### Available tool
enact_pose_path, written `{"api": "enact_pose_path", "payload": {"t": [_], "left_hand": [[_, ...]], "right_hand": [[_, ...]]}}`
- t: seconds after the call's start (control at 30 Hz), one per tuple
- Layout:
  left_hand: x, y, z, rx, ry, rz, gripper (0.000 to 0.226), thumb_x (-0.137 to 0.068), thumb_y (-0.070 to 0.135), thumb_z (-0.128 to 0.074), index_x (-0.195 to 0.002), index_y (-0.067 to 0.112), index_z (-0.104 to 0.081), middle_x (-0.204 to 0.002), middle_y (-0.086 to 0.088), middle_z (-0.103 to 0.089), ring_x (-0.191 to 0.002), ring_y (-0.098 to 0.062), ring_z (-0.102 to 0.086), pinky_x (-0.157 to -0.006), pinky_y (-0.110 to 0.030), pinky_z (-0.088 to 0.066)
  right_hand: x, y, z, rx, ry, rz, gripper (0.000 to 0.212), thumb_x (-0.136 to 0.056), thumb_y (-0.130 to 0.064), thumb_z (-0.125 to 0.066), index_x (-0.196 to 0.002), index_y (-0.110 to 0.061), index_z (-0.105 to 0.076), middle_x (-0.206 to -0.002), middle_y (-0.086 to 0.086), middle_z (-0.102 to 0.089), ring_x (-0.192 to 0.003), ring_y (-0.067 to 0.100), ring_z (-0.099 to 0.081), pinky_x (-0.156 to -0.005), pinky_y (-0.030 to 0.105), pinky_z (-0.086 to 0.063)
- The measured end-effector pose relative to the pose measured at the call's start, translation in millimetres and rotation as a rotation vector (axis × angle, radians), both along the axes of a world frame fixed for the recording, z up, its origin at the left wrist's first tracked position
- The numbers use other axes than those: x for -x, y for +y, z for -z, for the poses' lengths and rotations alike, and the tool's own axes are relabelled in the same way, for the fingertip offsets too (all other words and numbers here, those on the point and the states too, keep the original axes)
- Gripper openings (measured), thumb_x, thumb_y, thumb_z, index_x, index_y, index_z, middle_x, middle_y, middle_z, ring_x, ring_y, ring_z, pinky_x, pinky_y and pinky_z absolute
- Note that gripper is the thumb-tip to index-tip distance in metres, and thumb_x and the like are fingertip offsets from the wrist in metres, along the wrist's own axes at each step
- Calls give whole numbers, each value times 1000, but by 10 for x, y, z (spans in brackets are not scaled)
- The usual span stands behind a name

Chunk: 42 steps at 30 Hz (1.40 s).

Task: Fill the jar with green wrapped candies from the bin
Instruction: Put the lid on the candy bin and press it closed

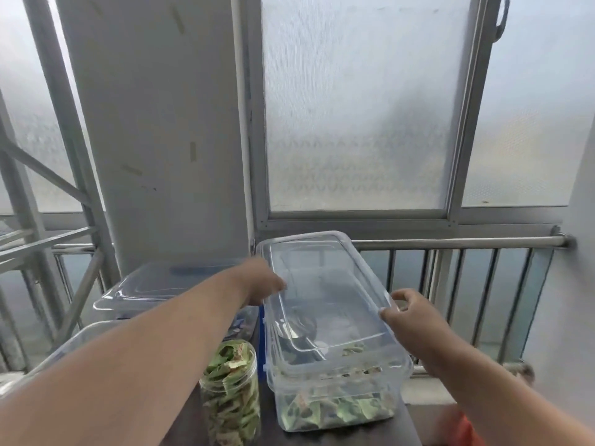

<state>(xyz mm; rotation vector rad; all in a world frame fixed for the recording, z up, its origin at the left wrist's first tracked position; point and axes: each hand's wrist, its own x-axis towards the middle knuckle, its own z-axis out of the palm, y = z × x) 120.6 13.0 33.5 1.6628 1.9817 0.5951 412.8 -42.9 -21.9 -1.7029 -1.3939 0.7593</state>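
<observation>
- A person's left hand [262, 281] and right hand [407, 312] grip a clear lid [325, 284] by its two long edges, above or on the bin [338, 391]; whether it is seated cannot be told.
- The left hand's fingers curl onto the left edge, blurred; the right hand pinches the right edge between thumb and fingertips.
- The lid looks light, thin and slightly flexible, probably slick; the opposite rims seem the surest hold.
- The bin, at the table's [409, 423] right edge, holds a shallow layer of green candies [335, 410] and a dark scoop-like shape, unclear through the plastic.
- The jar [230, 394], uncapped just left of the bin, is packed with candies to its mouth; filling appears done.
- The candies look light, crinkly and loose.
- Another lidded tub [154, 291] sits at the far-left corner, contents unclear.
</observation>
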Motion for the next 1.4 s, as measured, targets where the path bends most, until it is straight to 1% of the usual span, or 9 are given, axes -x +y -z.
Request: {"api": "enact_pose_path", "payload": {"t": [0.23, 0.37, 0.43, 0.63, 0.73, 0.87, 1.13, 1.3, 1.4], "left_hand": [[-92, 259, 159, 96, 109, 24, 27, -107, 25, -71, -127, 8, -65, -97, -9, -66, -74, -18, -61, -58, -26, -54], [-108, 372, 231, 131, 192, 8, 34, -108, 18, -66, -139, 6, -58, -110, -15, -67, -80, -22, -69, -63, -31, -64], [-116, 464, 282, 118, 158, 9, 28, -106, 12, -67, -132, 4, -60, -120, -19, -68, -94, -30, -74, -77, -38, -70], [-139, 626, 368, 88, 96, 29, 31, -103, 17, -75, -125, -4, -70, -102, -19, -75, -76, -30, -67, -66, -36, -57], [-111, 626, 355, 95, 77, 39, 32, -103, 19, -76, -128, -1, -69, -105, -15, -74, -81, -24, -71, -70, -33, -63], [-96, 537, 265, 108, 45, 74, 34, -102, 17, -80, -131, 2, -68, -117, -16, -72, -100, -30, -77, -79, -36, -71], [-31, 436, 275, 153, 85, 109, 36, -102, 26, -82, -128, 2, -72, -116, -15, -75, -95, -27, -81, -78, -40, -72], [-6, 374, 197, 243, 79, 139, 50, -101, 28, -83, -138, -2, -67, -123, -21, -76, -89, -29, -85, -75, -39, -72], [-41, 224, 92, 338, 67, 230, 68, -92, 29, -92, -144, -3, -61, -131, -17, -72, -94, -25, -81, -68, -28, -69]], "right_hand": [[85, -3, 120, 42, -190, -40, 55, -96, -41, -58, -145, -17, -53, -127, 5, -66, -101, 22, -65, -81, 35, -56], [91, -29, 169, 16, -190, -41, 59, -97, -44, -59, -149, -19, -49, -142, 6, -59, -123, 25, -59, -104, 44, -51], [105, -17, 204, 1, -178, -21, 59, -97, -43, -59, -150, -19, -49, -141, 7, -59, -122, 26, -58, -103, 43, -50], [161, -7, 196, -32, -172, 18, 56, -100, -37, -57, -150, -12, -46, -136, 9, -59, -107, 23, -54, -86, 32, -43], [147, -54, 184, -32, -201, 18, 58, -99, -38, -59, -149, -11, -47, -140, 9, -59, -116, 24, -56, -88, 32, -41], [127, -99, 190, 9, -225, 21, 50, -96, -39, -61, -139, -16, -51, -129, 6, -62, -104, 21, -55, -84, 34, -43], [155, -120, 240, 36, -270, 48, 49, -100, -38, -57, -142, -15, -49, -137, 11, -58, -112, 28, -54, -88, 36, -42], [206, -203, 231, -60, -344, 55, 29, -101, -32, -55, -120, -11, -59, -103, 7, -64, -86, 22, -48, -76, 35, -40], [229, -261, 279, -118, -335, 75, 28, -100, -31, -54, -116, -11, -65, -94, 4, -65, -89, 23, -51, -78, 37, -45]]}}
